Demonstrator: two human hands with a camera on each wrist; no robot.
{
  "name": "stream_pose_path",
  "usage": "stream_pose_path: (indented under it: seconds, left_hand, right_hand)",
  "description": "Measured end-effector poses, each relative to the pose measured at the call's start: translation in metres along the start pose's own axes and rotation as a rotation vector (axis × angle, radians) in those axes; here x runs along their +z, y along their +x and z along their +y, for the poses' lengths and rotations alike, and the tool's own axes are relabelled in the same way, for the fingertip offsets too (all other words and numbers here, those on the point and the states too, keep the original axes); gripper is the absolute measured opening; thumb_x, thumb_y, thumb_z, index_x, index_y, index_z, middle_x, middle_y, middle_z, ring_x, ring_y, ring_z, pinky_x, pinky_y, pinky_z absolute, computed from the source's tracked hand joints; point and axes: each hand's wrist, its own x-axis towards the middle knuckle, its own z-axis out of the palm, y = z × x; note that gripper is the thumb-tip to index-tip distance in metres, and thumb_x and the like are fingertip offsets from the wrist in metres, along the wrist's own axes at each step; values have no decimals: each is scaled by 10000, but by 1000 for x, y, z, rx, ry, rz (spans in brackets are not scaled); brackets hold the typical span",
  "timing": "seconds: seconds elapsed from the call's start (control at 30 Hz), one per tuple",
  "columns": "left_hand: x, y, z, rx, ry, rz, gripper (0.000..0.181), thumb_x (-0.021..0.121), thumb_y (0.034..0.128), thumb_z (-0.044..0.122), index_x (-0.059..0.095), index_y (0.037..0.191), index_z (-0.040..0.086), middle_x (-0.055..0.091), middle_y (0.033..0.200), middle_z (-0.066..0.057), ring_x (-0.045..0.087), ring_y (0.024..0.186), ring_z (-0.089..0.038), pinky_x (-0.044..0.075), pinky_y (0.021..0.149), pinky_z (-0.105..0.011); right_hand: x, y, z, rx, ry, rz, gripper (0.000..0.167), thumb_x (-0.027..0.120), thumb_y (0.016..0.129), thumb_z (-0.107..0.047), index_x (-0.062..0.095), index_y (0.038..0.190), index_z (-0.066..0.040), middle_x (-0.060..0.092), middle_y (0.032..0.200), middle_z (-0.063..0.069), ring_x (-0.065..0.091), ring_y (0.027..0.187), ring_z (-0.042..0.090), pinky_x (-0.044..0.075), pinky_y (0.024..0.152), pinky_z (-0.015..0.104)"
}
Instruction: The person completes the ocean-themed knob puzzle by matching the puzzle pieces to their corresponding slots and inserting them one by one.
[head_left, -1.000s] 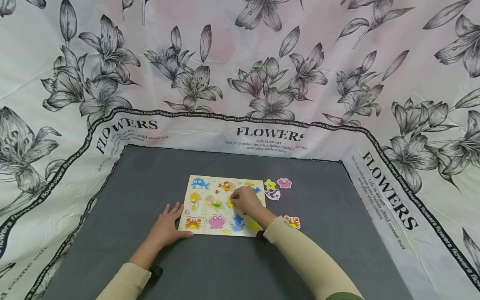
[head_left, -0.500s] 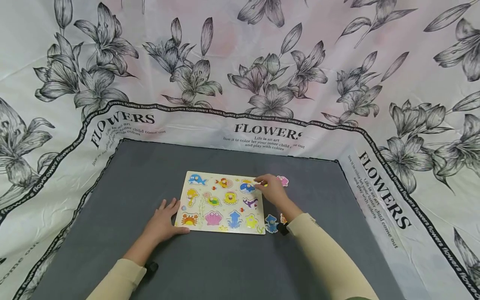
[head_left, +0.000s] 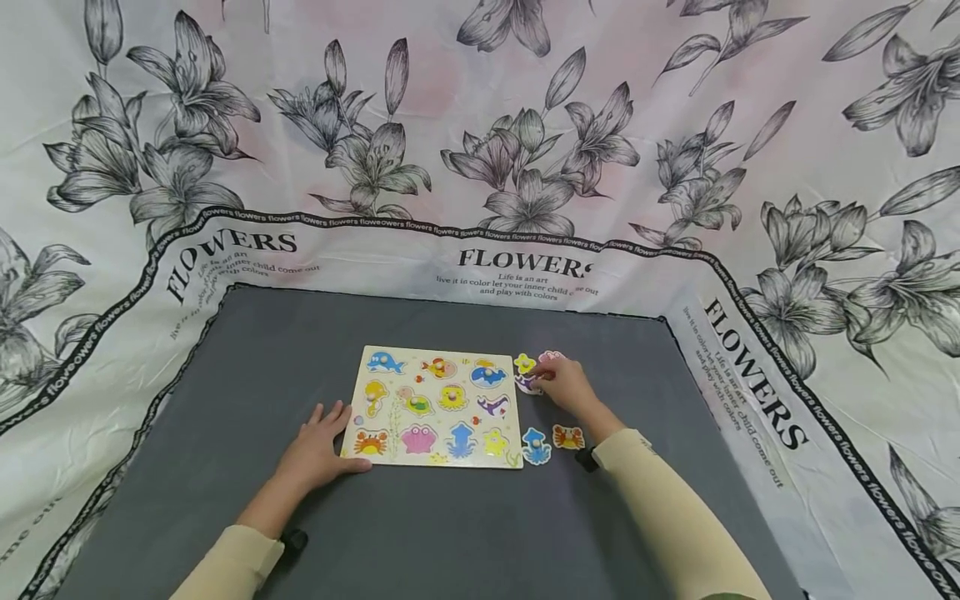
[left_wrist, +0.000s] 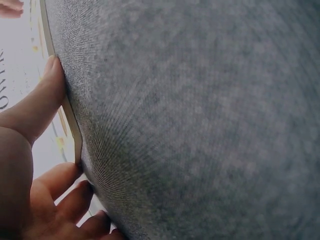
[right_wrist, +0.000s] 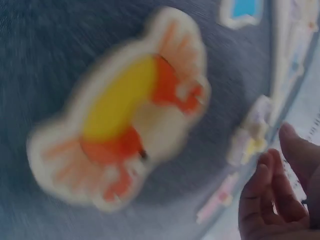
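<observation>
A pale puzzle board [head_left: 397,458] printed with sea animals lies on the dark cloth. At its lower left corner my left hand [head_left: 311,450] rests with spread fingers, the thumb along the near edge; the left wrist view shows that thumb [left_wrist: 45,100] against the board's edge [left_wrist: 72,125]. Just right of the board, my right hand [head_left: 566,385] is at a purple whale piece [head_left: 525,383], partly covering it. A gap shows between its thumb and fingers [right_wrist: 264,172] in the right wrist view. A yellow flower piece [head_left: 524,363] and a pink piece [head_left: 551,356] lie beside it.
Nearer me, right of the board, lie a blue squid piece [head_left: 536,447] and a crab piece [head_left: 568,437], the crab [right_wrist: 120,100] large in the right wrist view. A white flower-printed cloth [head_left: 375,267] surrounds the dark cloth [head_left: 420,533].
My right hand has left the octopus on the board, passed the board's upper right corner and moved right to the loose pieces. My left hand has stayed at the board's corner.
</observation>
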Motion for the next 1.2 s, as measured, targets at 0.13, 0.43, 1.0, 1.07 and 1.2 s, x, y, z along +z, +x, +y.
stream_pose_path:
  seconds: [0.13, 0.43, 1.0, 1.07, 1.2]
  left_hand:
    - [4, -1, 1, 3, -8, -5, 1129, 879, 715, 507, 321, 1571, 27, 246, 1642, -225, 107, 1505, -536, 252, 1106, -749]
    - [0, -1, -1, 0, -2, 13, 1117, 879, 726, 479, 314, 1571, 18, 249, 1640, -232, 105, 1510, -527, 239, 1126, -735]
    - [2, 2, -3, -9, 1, -16, 1124, 869, 726, 514, 311, 1579, 40, 240, 1646, -222, 101, 1513, -523, 241, 1123, -737]
    - [2, 2, -3, -3, -5, -15, 1112, 868, 733, 502, 311, 1579, 42, 237, 1647, -222, 97, 1513, -523, 236, 1124, -739]
    - [0, 2, -4, -6, -2, -7, 1108, 866, 737, 500, 309, 1579, 40, 235, 1648, -221, 100, 1511, -529, 246, 1114, -746]
  right_hand:
    - [12, -3, 8, 36, -52, -37, 158, 781, 895, -161, 808, 1026, -77, 765, 913, 45, 625, 753, 126, 528, 699, 320]
    - [19, -17, -31, 14, 63, -28, 140, 774, 897, -139, 818, 1017, -83, 777, 947, 56, 639, 726, 117, 540, 628, 273]
    - [48, -24, -68, -41, -55, -170, 100, 788, 862, -76, 821, 954, -59, 764, 877, 33, 609, 706, 85, 531, 613, 240]
    - [48, -24, -66, -49, -61, -174, 100, 785, 866, -81, 819, 959, -62, 760, 872, 28, 603, 701, 87, 532, 612, 239]
    - [51, -22, -63, -30, -16, -189, 118, 775, 890, -122, 810, 996, -82, 740, 863, -2, 591, 714, 104, 516, 634, 244]
